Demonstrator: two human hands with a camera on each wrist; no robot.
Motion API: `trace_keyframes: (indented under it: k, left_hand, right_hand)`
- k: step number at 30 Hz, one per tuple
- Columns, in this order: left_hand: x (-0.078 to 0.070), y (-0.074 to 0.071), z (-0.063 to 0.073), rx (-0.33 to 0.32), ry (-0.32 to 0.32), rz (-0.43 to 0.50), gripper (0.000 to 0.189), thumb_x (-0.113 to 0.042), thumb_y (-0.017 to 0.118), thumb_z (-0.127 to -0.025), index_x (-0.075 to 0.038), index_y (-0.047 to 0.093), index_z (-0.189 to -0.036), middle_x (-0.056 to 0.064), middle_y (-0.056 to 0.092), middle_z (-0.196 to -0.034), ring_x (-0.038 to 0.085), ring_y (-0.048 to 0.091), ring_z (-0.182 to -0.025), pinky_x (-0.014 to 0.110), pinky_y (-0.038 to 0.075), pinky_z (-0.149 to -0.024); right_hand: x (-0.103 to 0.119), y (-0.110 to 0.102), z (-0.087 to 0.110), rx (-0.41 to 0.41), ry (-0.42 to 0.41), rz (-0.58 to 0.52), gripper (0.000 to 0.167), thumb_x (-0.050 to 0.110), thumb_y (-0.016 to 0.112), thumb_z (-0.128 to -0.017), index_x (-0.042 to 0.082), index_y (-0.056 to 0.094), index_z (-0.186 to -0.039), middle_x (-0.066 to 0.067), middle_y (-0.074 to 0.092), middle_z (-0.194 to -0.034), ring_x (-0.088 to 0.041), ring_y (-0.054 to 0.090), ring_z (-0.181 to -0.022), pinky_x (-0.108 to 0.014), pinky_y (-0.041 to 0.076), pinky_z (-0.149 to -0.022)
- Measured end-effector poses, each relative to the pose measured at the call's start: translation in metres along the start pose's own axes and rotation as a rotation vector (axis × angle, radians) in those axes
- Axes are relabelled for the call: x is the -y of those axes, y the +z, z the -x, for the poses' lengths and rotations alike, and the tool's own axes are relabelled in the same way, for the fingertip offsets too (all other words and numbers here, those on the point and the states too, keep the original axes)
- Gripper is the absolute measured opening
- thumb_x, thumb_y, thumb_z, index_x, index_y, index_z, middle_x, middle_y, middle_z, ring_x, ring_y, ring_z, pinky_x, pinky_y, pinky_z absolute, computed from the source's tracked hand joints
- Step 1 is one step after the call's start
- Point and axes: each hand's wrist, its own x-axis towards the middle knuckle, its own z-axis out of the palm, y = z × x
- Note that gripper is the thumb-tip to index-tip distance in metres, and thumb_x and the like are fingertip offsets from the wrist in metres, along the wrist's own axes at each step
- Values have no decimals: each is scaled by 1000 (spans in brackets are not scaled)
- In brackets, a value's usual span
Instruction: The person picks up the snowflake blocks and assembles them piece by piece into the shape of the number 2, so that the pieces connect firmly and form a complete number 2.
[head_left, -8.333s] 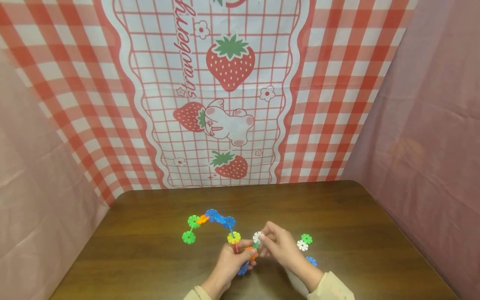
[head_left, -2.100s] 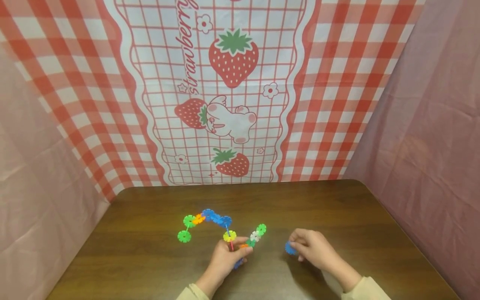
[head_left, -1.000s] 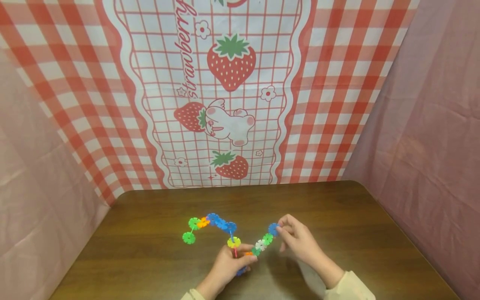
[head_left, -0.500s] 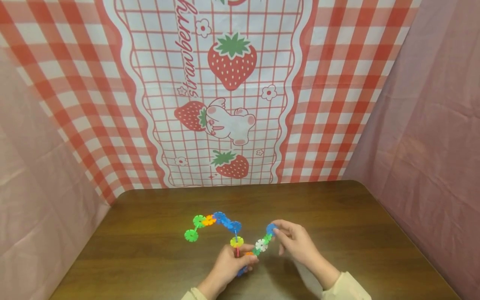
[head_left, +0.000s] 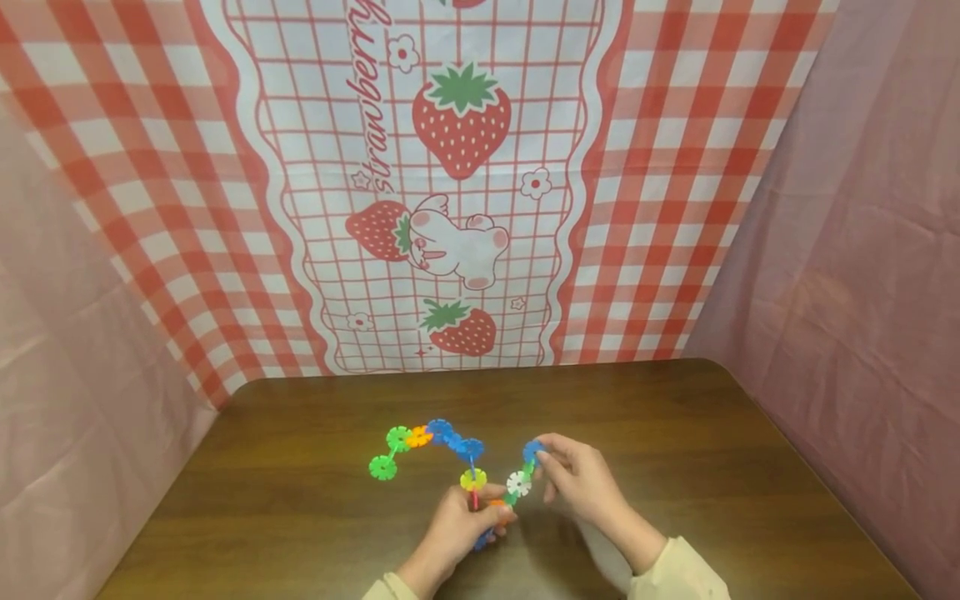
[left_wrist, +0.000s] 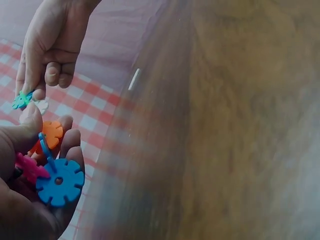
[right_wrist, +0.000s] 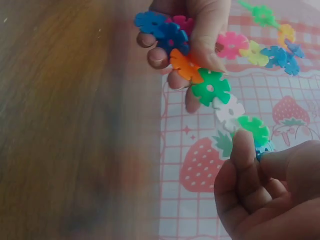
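A curved chain of notched plastic snowflake discs is held above the table. My left hand (head_left: 459, 527) grips it near the middle, thumb on top; an orange disc (left_wrist: 52, 134), a pink disc (left_wrist: 31, 167) and a blue disc (left_wrist: 60, 182) show at its palm in the left wrist view. From there one branch runs past a yellow disc (head_left: 473, 480) to green discs (head_left: 382, 467) at the far left. The other goes through a green disc (right_wrist: 211, 88), a white disc (head_left: 518, 483) and another green disc (right_wrist: 253, 130). My right hand (head_left: 585, 479) pinches the blue end disc (head_left: 533, 451), mostly covered in the right wrist view.
Beneath the hands lies a brown wooden table (head_left: 300, 517). A strawberry-print checked cloth (head_left: 465, 250) hangs behind its far edge, with pink curtains (head_left: 840, 333) on both sides.
Loose green, white and blue discs lay at the right earlier; none is there now. My right hand has brought the blue disc left to the chain's end and tilted it. The left hand keeps its grip.
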Motion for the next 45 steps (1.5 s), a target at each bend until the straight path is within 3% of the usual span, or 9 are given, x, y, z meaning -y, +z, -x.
trace_keyframes:
  k: [6, 15, 18, 22, 25, 29, 34, 45]
  left_hand:
    - [-1, -5, -1, -1, -5, 5, 32, -6, 70, -88, 9, 65, -115, 18, 72, -87, 12, 63, -62, 22, 53, -55]
    - [1, -11, 0, -4, -28, 2, 35, -10, 71, -88, 7, 64, -118, 16, 73, -87, 13, 65, -64, 24, 55, -58]
    - [2, -13, 0, -1, -25, 9, 35, -9, 71, -88, 8, 64, -118, 17, 73, -88, 14, 65, -65, 26, 56, -59]
    - [3, -15, -1, 0, -21, 9, 35, -8, 70, -88, 8, 64, -118, 18, 72, -89, 14, 65, -65, 27, 56, -60]
    - [2, -16, -1, 0, -23, 6, 35, -9, 70, -88, 8, 64, -118, 18, 73, -89, 14, 65, -65, 26, 56, -59]
    - [1, -17, 0, -5, -31, 0, 35, -9, 70, -88, 8, 64, -118, 18, 73, -89, 14, 65, -65, 26, 56, -59]
    - [1, -17, 0, -10, -33, -13, 35, -9, 71, -88, 7, 65, -118, 18, 73, -88, 15, 65, -65, 27, 56, -59]
    - [1, -15, 1, -6, -37, -11, 35, -10, 71, -88, 7, 64, -118, 18, 73, -89, 14, 65, -64, 28, 57, -60]
  right_hand:
    - [-5, 0, 1, 34, 9, 2, 17, 13, 50, -102, 7, 58, -117, -15, 67, -82, -28, 60, -49, -24, 43, -40]
    - [-15, -12, 5, -3, 27, 95, 27, 13, 48, -104, 5, 60, -126, -10, 69, -83, -22, 59, -49, -25, 43, -40]
    - [-21, -20, 6, -22, 40, 182, 24, 8, 51, -101, 2, 63, -121, -8, 69, -82, -17, 57, -47, -24, 42, -40]
    - [-33, -33, 8, -77, 35, 350, 17, 4, 62, -94, 5, 70, -109, -3, 71, -86, -8, 59, -57, -24, 48, -51]
    - [-41, -45, 12, -110, 28, 487, 14, 3, 71, -86, 8, 73, -99, 0, 72, -89, -9, 62, -71, -29, 52, -64]
    - [-49, -55, 19, -70, 69, 607, 17, 4, 77, -78, 11, 73, -93, 1, 69, -85, -15, 62, -77, -38, 52, -70]
    - [-55, -56, 25, -11, 135, 645, 22, 10, 81, -75, 15, 72, -94, 4, 63, -82, -14, 56, -77, -37, 47, -65]
    - [-52, -51, 23, -21, 199, 693, 30, 10, 84, -69, 16, 57, -80, 4, 53, -72, -14, 48, -65, -34, 41, -56]
